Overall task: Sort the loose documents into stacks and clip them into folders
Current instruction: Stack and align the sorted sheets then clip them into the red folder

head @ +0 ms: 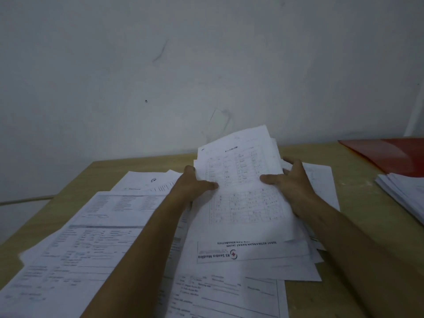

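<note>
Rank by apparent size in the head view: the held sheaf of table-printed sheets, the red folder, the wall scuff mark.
1. Held sheaf of table-printed sheets, largest.
2. Red folder, though the frame edge crops it, so its true extent is unsure.
3. Wall scuff mark, smallest.

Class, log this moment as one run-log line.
left hand: grips sheaf | right hand: grips sheaf | sheaf: lifted, tilted | red folder: far right

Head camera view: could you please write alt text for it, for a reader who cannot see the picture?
Two bare hands, the left hand and the right hand, hold up a sheaf of printed table sheets by its side edges above a wooden table strewn with loose forms. At the far right lie a red folder and a paper stack.
</note>
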